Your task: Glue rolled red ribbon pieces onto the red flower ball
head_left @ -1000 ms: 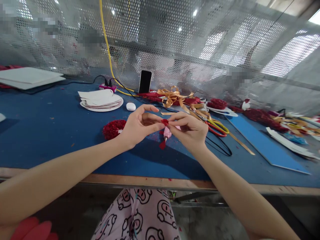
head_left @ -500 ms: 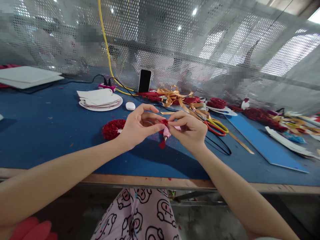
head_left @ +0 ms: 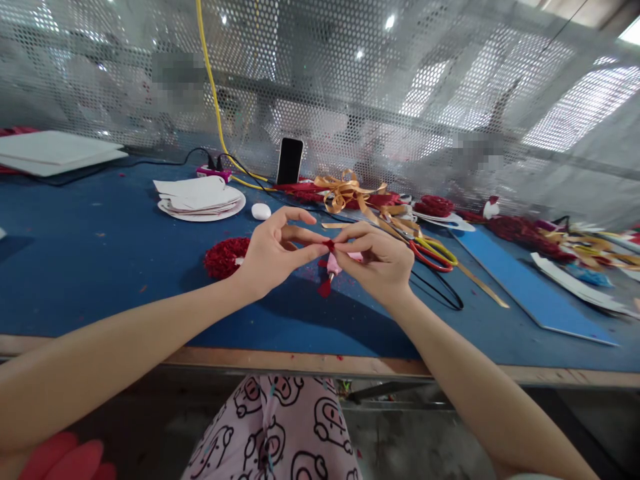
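Observation:
Between my fingertips, above the blue tabletop, is a small piece of red ribbon (head_left: 329, 245). My left hand (head_left: 277, 252) pinches its left side with thumb and forefinger. My right hand (head_left: 379, 261) pinches the other side, its fingers curled. Just below and behind them lies a pink glue gun (head_left: 334, 264) with a metal tip, partly covered by my right hand. A red scrap (head_left: 325, 288) lies by that tip. Left of my left hand is a dark red ruffled bundle (head_left: 223, 257), its right edge hidden behind the hand.
Scissors (head_left: 434, 255) with red and yellow handles lie right of my hands, near gold ribbon (head_left: 345, 193). Farther back stand a phone (head_left: 290, 161), a white case (head_left: 261, 211) and stacked white cards (head_left: 200, 200). A blue board (head_left: 530, 287) lies at right, before a perforated screen (head_left: 325, 87).
The red ribbon piece now looks smaller and more tightly folded between my fingertips. Both hands have barely shifted, and the things on the table stay where they were.

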Tool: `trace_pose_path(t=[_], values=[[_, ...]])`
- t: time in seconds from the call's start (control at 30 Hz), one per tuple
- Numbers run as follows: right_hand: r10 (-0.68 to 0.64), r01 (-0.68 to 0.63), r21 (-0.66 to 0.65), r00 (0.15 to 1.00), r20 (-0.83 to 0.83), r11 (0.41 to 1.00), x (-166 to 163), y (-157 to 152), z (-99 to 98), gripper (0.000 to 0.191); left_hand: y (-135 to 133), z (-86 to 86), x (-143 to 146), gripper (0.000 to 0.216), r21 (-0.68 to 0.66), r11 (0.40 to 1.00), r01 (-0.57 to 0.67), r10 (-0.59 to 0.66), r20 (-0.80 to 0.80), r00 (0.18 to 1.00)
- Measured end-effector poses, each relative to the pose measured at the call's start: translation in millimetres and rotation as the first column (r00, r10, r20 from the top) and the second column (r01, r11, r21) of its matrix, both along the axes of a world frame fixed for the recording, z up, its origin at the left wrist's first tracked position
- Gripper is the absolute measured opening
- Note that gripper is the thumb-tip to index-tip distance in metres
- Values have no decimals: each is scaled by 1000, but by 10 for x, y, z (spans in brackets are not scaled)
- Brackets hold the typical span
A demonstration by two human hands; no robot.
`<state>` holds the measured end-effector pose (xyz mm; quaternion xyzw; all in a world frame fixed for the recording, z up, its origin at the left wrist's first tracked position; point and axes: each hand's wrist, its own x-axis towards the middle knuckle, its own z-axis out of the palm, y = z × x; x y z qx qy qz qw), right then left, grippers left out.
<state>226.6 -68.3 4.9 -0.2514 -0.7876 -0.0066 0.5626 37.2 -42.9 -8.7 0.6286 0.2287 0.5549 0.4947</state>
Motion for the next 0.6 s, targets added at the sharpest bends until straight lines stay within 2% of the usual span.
trace_pose_path(t=[0.33, 0.6], values=[[17, -23, -118, 998, -57, 993, 41, -3, -44, 15, 1, 22, -26, 52, 28, 999, -30, 32, -67, 997], [-151, 167, -209, 985, 88, 964, 50, -5, -45, 8, 22, -3, -70, 47, 162, 980, -118, 153, -223, 963]])
